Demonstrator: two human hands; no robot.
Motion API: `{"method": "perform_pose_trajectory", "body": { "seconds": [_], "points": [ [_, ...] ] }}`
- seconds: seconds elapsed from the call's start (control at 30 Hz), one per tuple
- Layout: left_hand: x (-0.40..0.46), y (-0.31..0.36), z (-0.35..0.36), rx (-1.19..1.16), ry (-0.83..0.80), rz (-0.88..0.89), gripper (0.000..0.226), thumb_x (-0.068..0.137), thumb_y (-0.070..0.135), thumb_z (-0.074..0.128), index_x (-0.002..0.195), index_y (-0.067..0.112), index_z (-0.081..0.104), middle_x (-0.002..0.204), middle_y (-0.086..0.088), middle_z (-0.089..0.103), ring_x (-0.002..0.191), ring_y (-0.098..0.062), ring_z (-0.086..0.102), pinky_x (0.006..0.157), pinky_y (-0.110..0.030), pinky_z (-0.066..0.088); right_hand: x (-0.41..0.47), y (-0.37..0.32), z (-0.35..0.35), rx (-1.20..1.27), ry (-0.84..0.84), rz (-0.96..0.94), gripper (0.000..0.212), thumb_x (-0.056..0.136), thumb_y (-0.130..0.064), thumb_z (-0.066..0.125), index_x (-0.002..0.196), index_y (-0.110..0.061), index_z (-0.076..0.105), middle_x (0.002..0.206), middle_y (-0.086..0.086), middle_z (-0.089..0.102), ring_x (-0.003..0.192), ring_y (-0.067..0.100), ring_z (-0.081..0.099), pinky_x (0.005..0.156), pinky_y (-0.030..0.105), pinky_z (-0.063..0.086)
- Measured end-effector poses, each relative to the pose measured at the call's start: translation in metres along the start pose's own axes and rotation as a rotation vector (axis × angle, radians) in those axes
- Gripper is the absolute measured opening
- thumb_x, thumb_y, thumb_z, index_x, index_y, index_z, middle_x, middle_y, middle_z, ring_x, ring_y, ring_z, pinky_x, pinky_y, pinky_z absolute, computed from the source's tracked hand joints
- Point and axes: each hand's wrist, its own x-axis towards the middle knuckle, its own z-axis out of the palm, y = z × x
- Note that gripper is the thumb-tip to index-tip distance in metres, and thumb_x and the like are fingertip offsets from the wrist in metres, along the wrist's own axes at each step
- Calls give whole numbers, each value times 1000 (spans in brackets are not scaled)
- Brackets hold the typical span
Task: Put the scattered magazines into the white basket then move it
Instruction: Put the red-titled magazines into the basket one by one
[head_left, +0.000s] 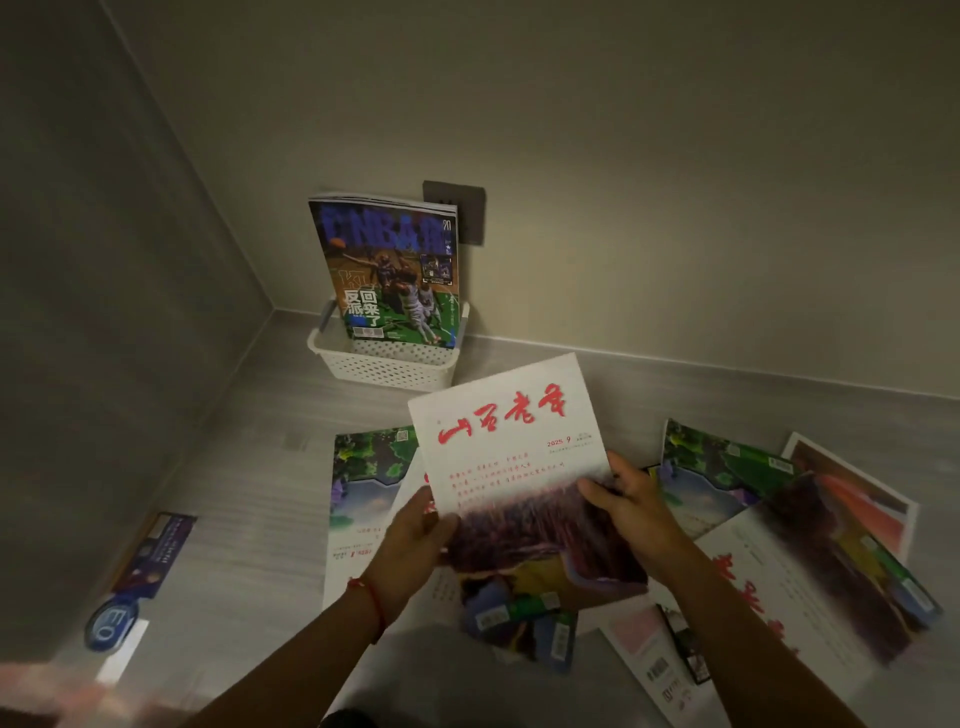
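Observation:
A white perforated basket (387, 366) stands on the floor in the room's corner. A basketball magazine (387, 265) stands upright in it, leaning on the wall. Both hands hold a white magazine with red lettering (511, 441) in the air, just in front of the basket. My left hand (415, 540) grips its lower left edge; my right hand (631, 506) grips its right edge. Several more magazines lie scattered on the floor: a green-covered one (363, 483) at the left, others (810, 545) at the right, and some (524, 629) under my hands.
Walls meet behind the basket, with a dark wall socket (462, 208) above it. A blue leaflet (150, 556) and a round blue sticker (111, 629) lie on the grey floor (249, 519) at the left.

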Motion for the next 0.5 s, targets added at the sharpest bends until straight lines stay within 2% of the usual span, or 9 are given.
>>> {"method": "perform_pose_trajectory", "body": {
  "seconds": [0.1, 0.17, 0.23, 0.3, 0.37, 0.43, 0.47, 0.5],
  "points": [
    [6, 29, -15, 81, 79, 145, 34, 99, 4, 49, 129, 18, 55, 121, -5, 69, 109, -15, 67, 90, -39, 59, 5, -16, 13, 70, 9, 38, 35, 95, -20, 62, 129, -31, 62, 126, -12, 68, 121, 12, 60, 107, 39, 44],
    [16, 52, -36, 184, 87, 250, 31, 98, 3, 50, 128, 11, 56, 119, -2, 69, 106, -3, 67, 87, -26, 59, 16, -37, 24, 4, 24, 28, 27, 99, -34, 56, 124, -33, 65, 124, -12, 68, 120, 13, 60, 107, 40, 44],
    [30, 77, -61, 264, 104, 355, 27, 97, 3, 51, 121, 13, 60, 114, 3, 70, 102, 1, 68, 79, -15, 57, 32, -64, 39, -139, 54, -67, 28, 101, -34, 51, 125, -25, 63, 120, -8, 68, 115, 15, 62, 102, 42, 49],
    [46, 103, -88, 353, 176, 449, 25, 96, 7, 55, 119, 17, 62, 112, 1, 70, 98, -8, 69, 75, -13, 57, 49, -97, 55, -259, 107, -184, 26, 100, -30, 53, 121, -21, 64, 111, -7, 70, 100, 12, 66, 89, 37, 54],
    [63, 132, -116, 377, 254, 519, 24, 96, 9, 58, 119, 15, 63, 111, -6, 69, 95, -15, 68, 76, -20, 60, 69, -132, 69, -372, 182, -299, 17, 96, -30, 60, 101, -17, 69, 90, -3, 72, 77, 5, 66, 69, 30, 53],
    [81, 160, -142, 362, 329, 569, 22, 94, 6, 60, 115, 4, 66, 109, -17, 70, 94, -30, 69, 83, -40, 61, 91, -164, 83, -448, 281, -421, 17, 91, -29, 66, 82, -16, 67, 72, -2, 69, 60, -2, 60, 53, 18, 45],
    [91, 174, -154, 379, 373, 598, 19, 93, 7, 62, 110, 1, 69, 106, -19, 71, 95, -35, 69, 86, -45, 60, 103, -179, 91, -452, 309, -459, 15, 90, -28, 67, 83, -16, 70, 74, -3, 71, 60, -4, 60, 49, 12, 43],
    [100, 187, -165, 405, 406, 620, 16, 92, 10, 63, 104, 3, 71, 103, -17, 73, 94, -34, 70, 85, -44, 59, 116, -192, 100, -442, 318, -476, 15, 90, -28, 67, 90, -14, 74, 83, -2, 75, 65, -5, 63, 49, 5, 44]
  ]
}}
